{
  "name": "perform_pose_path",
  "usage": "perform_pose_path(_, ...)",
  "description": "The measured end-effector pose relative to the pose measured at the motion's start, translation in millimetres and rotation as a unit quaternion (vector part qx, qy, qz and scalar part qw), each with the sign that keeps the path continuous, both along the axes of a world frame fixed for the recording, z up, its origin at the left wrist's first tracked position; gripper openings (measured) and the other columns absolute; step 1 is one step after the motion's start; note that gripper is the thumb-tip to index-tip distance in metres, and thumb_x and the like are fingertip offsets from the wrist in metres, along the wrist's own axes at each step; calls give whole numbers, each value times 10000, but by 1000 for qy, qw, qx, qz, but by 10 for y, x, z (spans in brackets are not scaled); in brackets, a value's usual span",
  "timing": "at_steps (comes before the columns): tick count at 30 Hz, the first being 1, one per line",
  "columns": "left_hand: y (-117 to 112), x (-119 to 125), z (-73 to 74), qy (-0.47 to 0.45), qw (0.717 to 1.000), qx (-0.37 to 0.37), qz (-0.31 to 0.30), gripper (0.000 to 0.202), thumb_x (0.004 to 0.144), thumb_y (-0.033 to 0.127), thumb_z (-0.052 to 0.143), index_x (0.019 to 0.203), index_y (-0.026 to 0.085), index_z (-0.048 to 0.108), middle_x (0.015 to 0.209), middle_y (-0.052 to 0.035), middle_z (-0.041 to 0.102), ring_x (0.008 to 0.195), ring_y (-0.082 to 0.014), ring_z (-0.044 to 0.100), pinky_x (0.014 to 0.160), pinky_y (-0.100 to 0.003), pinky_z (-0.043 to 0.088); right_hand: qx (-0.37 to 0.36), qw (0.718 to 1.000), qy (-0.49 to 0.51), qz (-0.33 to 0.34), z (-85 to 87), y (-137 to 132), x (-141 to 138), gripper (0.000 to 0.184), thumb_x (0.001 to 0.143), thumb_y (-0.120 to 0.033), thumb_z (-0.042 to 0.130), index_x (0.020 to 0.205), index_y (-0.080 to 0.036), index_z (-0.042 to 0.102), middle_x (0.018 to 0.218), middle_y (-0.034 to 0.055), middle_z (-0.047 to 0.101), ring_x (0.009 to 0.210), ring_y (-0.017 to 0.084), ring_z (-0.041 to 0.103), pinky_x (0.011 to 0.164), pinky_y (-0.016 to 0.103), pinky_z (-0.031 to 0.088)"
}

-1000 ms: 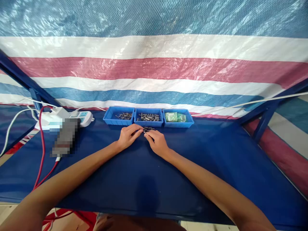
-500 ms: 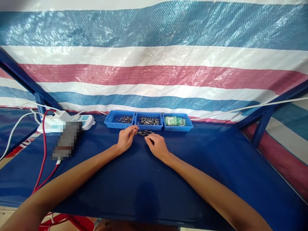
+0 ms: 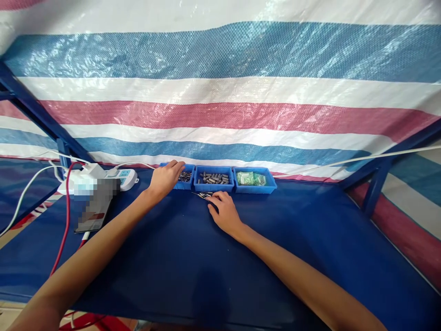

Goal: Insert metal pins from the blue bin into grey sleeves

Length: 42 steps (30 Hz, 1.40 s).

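Head view: from my remote seat I take the middle bin (image 3: pixel 213 187) as my landmark, its short grey cylinders (image 3: pixel 215 178) in plain sight. A small pile of slim metal pieces (image 3: pixel 201 195) lies on the blue table (image 3: pixel 275 257) just in front of it, and the right hand (image 3: pixel 224 211) rests its fingers at that pile. I see its thumb standing apart from the fingers with nothing pinched between them; I judge that the light touch steadies the loose pieces and stops them rolling. The left hand (image 3: pixel 166 177) reaches over the left bin (image 3: pixel 184 185), directly left of the middle bin, where more slim pieces (image 3: pixel 186 176) lie jumbled. Its fingers bend downward and hide their own tips, so I cannot tell whether they grasp anything. To the right of the middle bin, the right bin (image 3: pixel 255 189) holds green-and-clear packets (image 3: pixel 251 179); I read the row as one kind of part per bin, all within easy reach. Well left of the middle bin sit a power strip (image 3: pixel 126 178) and a dark device (image 3: pixel 99 209), presumably placed there to leave elbow room.
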State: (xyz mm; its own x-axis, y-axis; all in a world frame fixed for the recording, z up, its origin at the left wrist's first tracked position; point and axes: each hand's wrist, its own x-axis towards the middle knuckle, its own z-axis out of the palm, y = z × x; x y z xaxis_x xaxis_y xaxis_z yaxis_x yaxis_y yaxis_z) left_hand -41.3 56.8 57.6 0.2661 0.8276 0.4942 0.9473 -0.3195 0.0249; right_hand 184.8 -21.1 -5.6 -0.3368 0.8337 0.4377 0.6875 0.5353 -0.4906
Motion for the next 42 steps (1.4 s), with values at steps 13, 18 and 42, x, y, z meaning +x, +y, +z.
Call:
perform_pose_path(13,-300,336,-237,105,943,-149,-277,225,921,313,437,986,208,625,852,-20,638,691,-141,611,544,-219,364,12,999,-40,-23,-49,7,10,241,841,-129,519,981,-209,698,959,73,564,913,216,470,757,359,389)
perform_pose_path(18,-321,363,-297,125,939,-159,-279,266,946,311,376,993,205,616,871,-26,618,665,-132,591,519,-219,334,13,999,-34,-29,-60,26,13,223,831,-123,536,938,-214,709,942,64,574,907,210,477,755,355,386)
perform_pose_path(42,-510,535,-531,-111,962,-125,-214,307,968,357,324,891,173,558,822,-13,609,724,-105,589,629,-195,424,13,996,58,-67,25,4,17,192,933,-233,427,872,-200,606,860,30,617,848,175,525,777,313,355)
